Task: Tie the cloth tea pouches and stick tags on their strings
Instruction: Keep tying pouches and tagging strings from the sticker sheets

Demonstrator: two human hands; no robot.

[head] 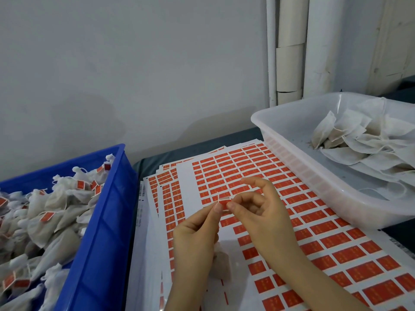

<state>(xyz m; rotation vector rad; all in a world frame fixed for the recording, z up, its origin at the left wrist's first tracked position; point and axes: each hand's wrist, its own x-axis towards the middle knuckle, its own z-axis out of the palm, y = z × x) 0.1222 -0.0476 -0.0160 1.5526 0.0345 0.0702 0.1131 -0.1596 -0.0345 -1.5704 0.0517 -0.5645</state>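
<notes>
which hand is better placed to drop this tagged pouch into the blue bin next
Probably the left hand: the blue bin sits on its side, and the pouch lies right beside it. The right hand, also pinching the tag, would have to cross over.

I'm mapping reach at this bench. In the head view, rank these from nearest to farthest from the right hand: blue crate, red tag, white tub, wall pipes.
1. red tag, pinched by the right hand itself.
2. white tub, close on its right.
3. blue crate, across on the left.
4. wall pipes, far back behind the tub.
</notes>
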